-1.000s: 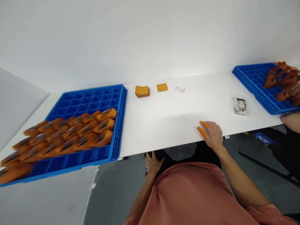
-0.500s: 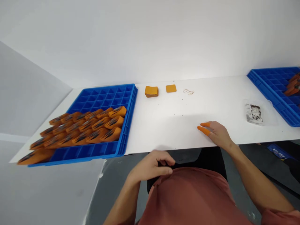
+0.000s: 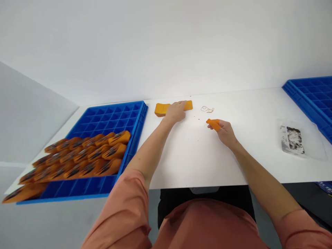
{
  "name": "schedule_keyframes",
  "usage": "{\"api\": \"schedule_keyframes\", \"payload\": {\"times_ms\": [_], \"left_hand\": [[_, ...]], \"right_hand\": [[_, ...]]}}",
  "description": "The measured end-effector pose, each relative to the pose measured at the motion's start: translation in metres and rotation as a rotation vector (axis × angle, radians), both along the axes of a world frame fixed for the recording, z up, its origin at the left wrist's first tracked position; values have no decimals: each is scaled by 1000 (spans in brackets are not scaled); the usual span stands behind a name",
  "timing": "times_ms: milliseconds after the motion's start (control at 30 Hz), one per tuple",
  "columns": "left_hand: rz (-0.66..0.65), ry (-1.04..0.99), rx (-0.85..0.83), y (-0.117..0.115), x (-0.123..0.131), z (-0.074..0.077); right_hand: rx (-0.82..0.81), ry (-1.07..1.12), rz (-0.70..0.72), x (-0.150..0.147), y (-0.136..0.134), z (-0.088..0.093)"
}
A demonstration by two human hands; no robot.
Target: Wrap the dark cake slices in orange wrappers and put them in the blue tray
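Observation:
My left hand [image 3: 176, 111] reaches to the far side of the white table [image 3: 249, 148] and lies over two small orange pads, a thicker stack [image 3: 160, 109] on its left and a thin pad [image 3: 188, 105] on its right. Its fingers curl down onto them; whether they grip one is hidden. My right hand [image 3: 223, 130] hovers over the table's middle with orange finger cots [image 3: 213, 123] on its pinched fingertips, just short of a few loose rubber bands [image 3: 207, 109].
A blue compartment tray [image 3: 103, 117] at the left holds several orange packets [image 3: 85, 155]. A second blue tray [image 3: 311, 93] sits at the right edge. A clear bag with dark contents [image 3: 292, 139] lies at the right. A white wall rises behind the table.
My left hand rose from my lap and reached across to the orange pads. My right hand moved forward from the table's near edge toward the rubber bands. The view shifted.

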State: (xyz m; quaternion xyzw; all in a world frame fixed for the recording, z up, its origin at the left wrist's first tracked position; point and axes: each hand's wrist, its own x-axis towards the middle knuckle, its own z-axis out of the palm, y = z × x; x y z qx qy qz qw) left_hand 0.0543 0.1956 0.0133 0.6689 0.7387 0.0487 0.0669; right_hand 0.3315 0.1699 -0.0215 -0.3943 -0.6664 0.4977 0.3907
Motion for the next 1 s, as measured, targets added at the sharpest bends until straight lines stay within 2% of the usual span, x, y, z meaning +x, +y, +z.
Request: {"api": "schedule_keyframes", "payload": {"times_ms": [167,333,400,433,500,567,667,800,1000], "left_hand": [[-19,-7,-14,34,-9,-15],[30,-28,94,38,-8,-18],[92,-106,174,27,-6,-15],[133,-223,225,18,-5,-13],[202,-606,332,-8,1,-9],[220,-1044,400,-38,12,-4],[179,-1431,398,-81,33,3],[169,-1678,348,-112,58,7],[182,-1810,326,-118,68,0]], "right_hand": [[28,-11,-56,-2,-7,-8],[77,-3,-64,-6,-10,-7],[72,19,-74,-4,-8,-6],[60,29,-81,-3,-6,-6],[28,52,-93,-1,-3,-6],[1,83,-95,1,0,-7],[-15,116,-103,3,3,-9],[-38,135,-126,5,4,-7],[-39,128,-160,10,8,-4]]}}
